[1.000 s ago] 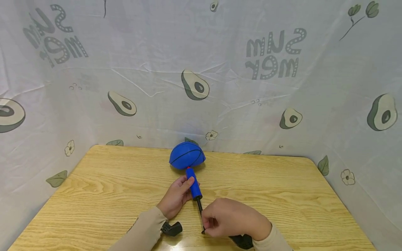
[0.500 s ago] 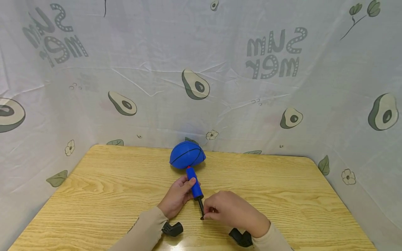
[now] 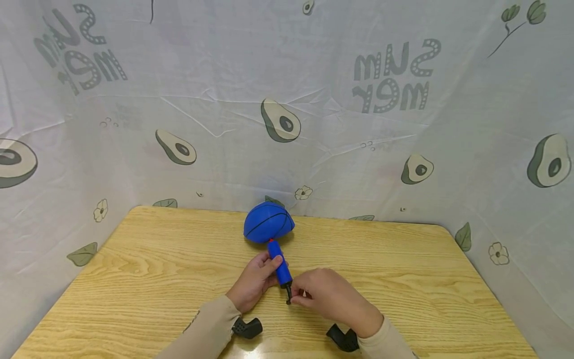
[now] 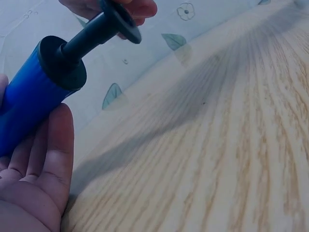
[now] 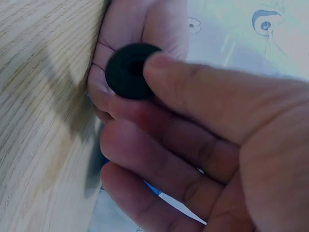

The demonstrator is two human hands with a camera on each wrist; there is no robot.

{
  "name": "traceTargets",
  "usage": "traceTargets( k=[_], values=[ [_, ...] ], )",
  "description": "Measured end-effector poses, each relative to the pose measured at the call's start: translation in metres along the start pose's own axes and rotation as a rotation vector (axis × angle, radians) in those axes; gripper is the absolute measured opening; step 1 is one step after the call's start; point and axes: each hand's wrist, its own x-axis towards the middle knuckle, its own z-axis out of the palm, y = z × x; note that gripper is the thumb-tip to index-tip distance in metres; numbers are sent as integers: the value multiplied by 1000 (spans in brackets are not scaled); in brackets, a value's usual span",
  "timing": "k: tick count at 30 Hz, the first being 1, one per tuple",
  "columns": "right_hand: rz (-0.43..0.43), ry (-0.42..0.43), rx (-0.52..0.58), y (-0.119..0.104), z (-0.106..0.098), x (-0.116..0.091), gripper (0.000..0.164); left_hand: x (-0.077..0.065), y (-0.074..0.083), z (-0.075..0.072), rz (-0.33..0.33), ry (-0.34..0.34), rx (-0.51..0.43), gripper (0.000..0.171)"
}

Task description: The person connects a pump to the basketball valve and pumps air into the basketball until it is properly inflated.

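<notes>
A blue ball with black lines (image 3: pixel 268 223), dented and not fully round, lies near the table's back edge. A blue hand pump (image 3: pixel 283 273) points at it, with a small red piece where pump and ball meet. My left hand (image 3: pixel 253 282) grips the pump's barrel, thumb on top and fingers beneath. Between thumb and fingers my right hand (image 3: pixel 329 295) pinches the black plunger handle (image 5: pixel 126 72), whose round end faces the right wrist camera. In the left wrist view a short length of black rod (image 4: pixel 87 42) sticks out of the barrel's end cap.
The wood-grain table (image 3: pixel 381 264) reaches back to a pale curtain (image 3: pixel 215 99) printed with avocados, leaves and lettering. Black devices sit at the left wrist (image 3: pixel 248 328) and the right wrist (image 3: pixel 343 338).
My right hand has pushed the plunger forward toward the ball, so less rod shows outside the barrel. The left hand and the ball have stayed nearly in place.
</notes>
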Motion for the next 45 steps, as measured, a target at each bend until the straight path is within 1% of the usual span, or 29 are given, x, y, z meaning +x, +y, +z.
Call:
traceTargets(
  k=[3,6,10,15,17,22,24,26,32,38,42,45],
  values=[
    [-17,-25,-18,-1,0,0,12,0,0,0,6,-5,9,58],
    [-35,-49,-11,-4,-1,-2,16,0,0,0,9,-4,0,57],
    [-66,-109,15,-8,-3,-3,21,0,0,-1,10,-2,-14,55],
    [-114,-181,28,-11,-5,-5,20,0,0,-1,7,1,-14,57],
    [-133,-205,51,-12,-5,-6,18,-1,1,-2,6,-3,-13,58],
    [-183,-232,115,-11,-5,-8,16,-1,1,-3,1,-11,-13,60],
    [-193,-230,121,-10,-5,-8,16,0,1,-3,-1,-6,-18,60],
    [-185,-229,127,-10,-5,-8,16,0,1,-3,-2,3,-25,60],
    [-98,-194,86,-10,-5,-6,14,1,2,-2,-6,33,-41,58],
    [-40,-95,35,-9,-5,-5,18,1,1,-1,-4,26,-22,58],
    [5,-37,32,-5,-3,-3,15,1,0,0,-6,13,-11,54],
    [33,3,34,-2,-2,-3,12,0,0,1,-5,-4,2,56]
  ],
)
